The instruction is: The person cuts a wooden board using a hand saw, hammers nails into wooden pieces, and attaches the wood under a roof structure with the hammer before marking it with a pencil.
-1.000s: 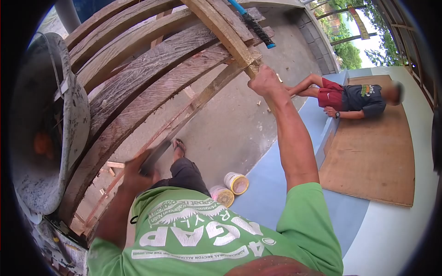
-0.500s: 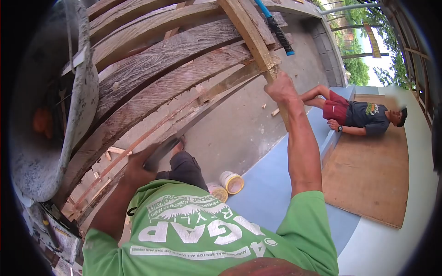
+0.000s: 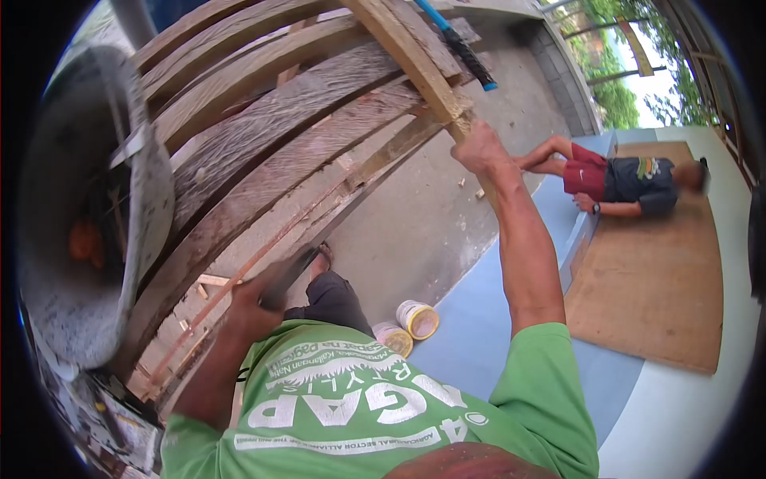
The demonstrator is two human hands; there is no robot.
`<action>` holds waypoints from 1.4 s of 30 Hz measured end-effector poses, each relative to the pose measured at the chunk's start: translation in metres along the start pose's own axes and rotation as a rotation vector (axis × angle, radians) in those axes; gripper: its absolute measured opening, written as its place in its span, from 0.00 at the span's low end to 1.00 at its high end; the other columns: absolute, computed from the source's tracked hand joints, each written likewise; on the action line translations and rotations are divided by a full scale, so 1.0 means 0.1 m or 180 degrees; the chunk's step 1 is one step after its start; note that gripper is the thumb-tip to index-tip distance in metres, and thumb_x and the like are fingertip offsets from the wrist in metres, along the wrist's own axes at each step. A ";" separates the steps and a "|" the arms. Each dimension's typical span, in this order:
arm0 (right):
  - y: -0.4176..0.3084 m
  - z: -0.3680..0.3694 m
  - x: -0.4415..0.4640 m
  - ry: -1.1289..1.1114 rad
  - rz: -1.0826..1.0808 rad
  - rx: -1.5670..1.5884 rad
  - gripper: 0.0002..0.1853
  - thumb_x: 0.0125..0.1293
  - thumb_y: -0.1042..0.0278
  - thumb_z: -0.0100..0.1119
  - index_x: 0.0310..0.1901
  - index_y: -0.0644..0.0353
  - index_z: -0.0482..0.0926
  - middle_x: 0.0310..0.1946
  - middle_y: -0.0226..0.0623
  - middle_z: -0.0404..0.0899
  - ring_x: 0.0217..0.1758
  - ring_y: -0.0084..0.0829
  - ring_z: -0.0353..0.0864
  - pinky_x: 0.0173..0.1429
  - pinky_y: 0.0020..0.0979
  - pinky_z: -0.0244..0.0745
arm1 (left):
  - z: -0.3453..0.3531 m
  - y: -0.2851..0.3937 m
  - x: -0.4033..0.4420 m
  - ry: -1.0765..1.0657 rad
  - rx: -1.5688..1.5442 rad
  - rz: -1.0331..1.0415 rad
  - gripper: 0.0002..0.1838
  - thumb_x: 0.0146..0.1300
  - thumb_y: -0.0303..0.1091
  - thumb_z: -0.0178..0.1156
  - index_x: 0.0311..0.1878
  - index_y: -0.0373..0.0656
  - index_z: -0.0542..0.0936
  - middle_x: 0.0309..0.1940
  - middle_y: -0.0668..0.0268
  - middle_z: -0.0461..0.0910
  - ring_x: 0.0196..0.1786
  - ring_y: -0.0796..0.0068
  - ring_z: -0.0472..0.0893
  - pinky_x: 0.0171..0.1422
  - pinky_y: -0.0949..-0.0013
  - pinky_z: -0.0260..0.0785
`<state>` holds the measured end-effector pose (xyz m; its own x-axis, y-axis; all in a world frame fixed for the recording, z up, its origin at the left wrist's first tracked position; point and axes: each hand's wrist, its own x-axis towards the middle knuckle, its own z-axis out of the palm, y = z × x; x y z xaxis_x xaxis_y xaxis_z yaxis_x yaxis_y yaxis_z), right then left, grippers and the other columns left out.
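Observation:
My left hand [image 3: 254,307] is closed around the dark handle of a handsaw [image 3: 355,214], low on the left. The saw's long blade slants up and right to a light wooden length [image 3: 419,70]. My right hand [image 3: 481,148] is wrapped around that wood near its lower end, just beyond the blade's tip area. The wood lies across a stack of rough planks [image 3: 295,104]. I cannot make out how deep the blade sits in it.
A blue-shafted tool with a black grip [image 3: 467,56] lies on the planks. A stained bucket [image 3: 148,239] hangs close on the left. Two white tubs [image 3: 416,318] lie on the floor. A person [image 3: 630,184] reclines on a blue ledge [image 3: 471,307] beside a plywood sheet [image 3: 654,279].
My left hand and the saw handle have shifted slightly up and right. My right hand keeps its hold on the wood. The whole view has turned a little.

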<state>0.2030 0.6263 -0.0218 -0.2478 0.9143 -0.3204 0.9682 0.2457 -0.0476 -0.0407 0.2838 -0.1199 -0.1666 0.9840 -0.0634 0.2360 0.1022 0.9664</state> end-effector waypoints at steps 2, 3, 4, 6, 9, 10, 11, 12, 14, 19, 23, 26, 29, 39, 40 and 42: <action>-0.08 -0.08 -0.07 -0.0046 0.0173 -0.0040 0.22 0.52 0.68 0.55 0.47 0.74 0.79 0.48 0.64 0.79 0.56 0.54 0.80 0.59 0.39 0.77 | 0.10 0.05 0.06 0.0212 0.0040 0.0386 0.25 0.57 0.20 0.55 0.60 0.47 0.78 0.48 0.55 0.84 0.43 0.60 0.86 0.51 0.65 0.77; -0.11 -0.09 -0.07 -0.0040 0.0243 -0.0044 0.21 0.52 0.68 0.54 0.45 0.73 0.80 0.48 0.63 0.80 0.56 0.54 0.80 0.58 0.39 0.77 | 0.31 -0.06 0.37 0.0241 0.0237 0.0482 0.25 0.56 0.19 0.54 0.59 0.47 0.78 0.47 0.53 0.83 0.42 0.58 0.86 0.49 0.64 0.77; -0.09 -0.07 -0.06 -0.0030 0.0041 -0.0127 0.19 0.51 0.69 0.54 0.44 0.72 0.81 0.47 0.62 0.80 0.55 0.53 0.80 0.58 0.39 0.77 | 0.57 -0.11 0.89 0.0271 0.0439 0.0594 0.26 0.56 0.19 0.53 0.59 0.48 0.78 0.46 0.50 0.83 0.41 0.55 0.85 0.47 0.63 0.77; -0.03 -0.03 -0.02 0.0014 -0.0344 -0.0319 0.18 0.50 0.69 0.55 0.41 0.70 0.83 0.46 0.60 0.81 0.54 0.51 0.81 0.57 0.39 0.77 | 0.86 0.31 1.63 0.0036 0.0045 0.0605 0.25 0.55 0.22 0.56 0.58 0.49 0.78 0.39 0.46 0.82 0.39 0.49 0.84 0.43 0.59 0.77; 0.05 0.06 -0.01 0.0172 -0.0254 -0.0160 0.17 0.48 0.71 0.54 0.39 0.68 0.84 0.45 0.59 0.82 0.52 0.49 0.82 0.55 0.39 0.78 | 0.83 0.36 1.48 0.0103 0.0141 0.0744 0.24 0.56 0.23 0.57 0.58 0.49 0.78 0.36 0.47 0.82 0.38 0.49 0.85 0.41 0.58 0.77; 0.12 0.12 0.01 0.0250 -0.0108 0.0087 0.18 0.47 0.72 0.53 0.39 0.70 0.83 0.44 0.60 0.82 0.52 0.51 0.82 0.55 0.39 0.78 | 0.70 0.30 1.21 0.0066 0.0300 0.0697 0.24 0.56 0.23 0.57 0.58 0.49 0.78 0.35 0.47 0.82 0.38 0.50 0.85 0.40 0.58 0.77; 0.10 0.07 -0.01 0.0159 -0.0076 0.0123 0.18 0.48 0.73 0.53 0.40 0.70 0.83 0.44 0.60 0.82 0.52 0.51 0.82 0.55 0.39 0.78 | 0.50 0.20 0.81 0.0017 0.0375 0.0498 0.24 0.56 0.24 0.58 0.58 0.45 0.78 0.36 0.48 0.83 0.38 0.52 0.86 0.41 0.59 0.78; 0.04 -0.05 -0.07 0.0066 -0.0041 0.0202 0.18 0.48 0.73 0.52 0.40 0.71 0.83 0.44 0.60 0.82 0.52 0.51 0.82 0.55 0.39 0.78 | 0.34 -0.23 0.37 0.0158 0.0763 0.0500 0.24 0.56 0.25 0.60 0.58 0.41 0.77 0.38 0.51 0.84 0.40 0.54 0.87 0.43 0.61 0.79; 0.02 -0.12 -0.16 -0.0054 0.0047 0.0394 0.18 0.49 0.74 0.52 0.41 0.73 0.82 0.45 0.60 0.82 0.53 0.51 0.82 0.56 0.40 0.78 | 0.00 -0.28 -0.29 0.0203 0.1008 0.0292 0.22 0.56 0.24 0.62 0.56 0.39 0.79 0.41 0.56 0.85 0.37 0.67 0.87 0.42 0.68 0.78; 0.04 -0.16 -0.16 -0.0254 0.0135 0.0325 0.19 0.50 0.72 0.55 0.43 0.69 0.84 0.47 0.54 0.83 0.54 0.46 0.83 0.56 0.39 0.78 | 0.53 -0.21 0.89 0.0269 0.1080 0.0494 0.18 0.56 0.25 0.60 0.52 0.41 0.80 0.29 0.58 0.82 0.31 0.71 0.83 0.37 0.68 0.75; 0.07 -0.10 -0.18 -0.0202 0.0146 0.0379 0.19 0.50 0.70 0.57 0.45 0.65 0.84 0.49 0.49 0.83 0.54 0.44 0.83 0.57 0.37 0.78 | 0.91 0.37 1.60 0.0191 0.0733 0.0568 0.12 0.55 0.29 0.64 0.44 0.39 0.80 0.22 0.58 0.79 0.23 0.66 0.78 0.29 0.62 0.69; 0.06 -0.11 -0.15 -0.0156 0.0025 0.0335 0.20 0.50 0.71 0.57 0.47 0.66 0.83 0.50 0.50 0.82 0.55 0.45 0.82 0.58 0.37 0.78 | 0.40 0.09 0.52 0.0187 0.1132 0.0336 0.17 0.55 0.27 0.61 0.50 0.43 0.81 0.25 0.57 0.80 0.27 0.69 0.82 0.34 0.66 0.73; 0.13 -0.02 -0.06 -0.0133 0.0071 0.0423 0.21 0.50 0.71 0.57 0.48 0.66 0.83 0.50 0.51 0.82 0.56 0.45 0.82 0.58 0.38 0.77 | 0.03 -0.27 -0.19 0.0221 0.1031 0.0242 0.20 0.54 0.25 0.62 0.52 0.40 0.81 0.30 0.61 0.84 0.31 0.73 0.84 0.36 0.70 0.74; 0.11 -0.07 -0.12 -0.0123 -0.0059 0.0306 0.21 0.53 0.70 0.57 0.50 0.66 0.82 0.53 0.51 0.81 0.60 0.44 0.80 0.62 0.39 0.75 | 0.68 0.41 1.09 0.0155 0.1072 0.0583 0.14 0.54 0.27 0.61 0.46 0.40 0.80 0.24 0.52 0.76 0.23 0.69 0.77 0.31 0.66 0.70; 0.11 -0.08 -0.11 -0.0183 0.0016 0.0445 0.22 0.53 0.71 0.55 0.51 0.66 0.82 0.54 0.52 0.81 0.60 0.45 0.80 0.62 0.39 0.75 | 0.48 0.16 0.69 0.0208 0.1084 0.0444 0.18 0.54 0.26 0.61 0.51 0.41 0.81 0.26 0.55 0.80 0.26 0.74 0.79 0.33 0.68 0.72; 0.10 -0.11 -0.15 -0.0144 0.0047 0.0468 0.22 0.53 0.73 0.54 0.51 0.67 0.81 0.54 0.52 0.81 0.60 0.46 0.80 0.63 0.38 0.75 | 0.12 -0.14 -0.06 0.0245 0.1108 0.0518 0.23 0.54 0.24 0.62 0.56 0.38 0.80 0.33 0.58 0.85 0.32 0.74 0.83 0.38 0.69 0.75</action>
<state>0.2164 0.6186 -0.0075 -0.2350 0.9011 -0.3643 0.9672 0.1796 -0.1796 -0.0314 0.2781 -0.1363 -0.1685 0.9789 0.1155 0.5738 0.0021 0.8190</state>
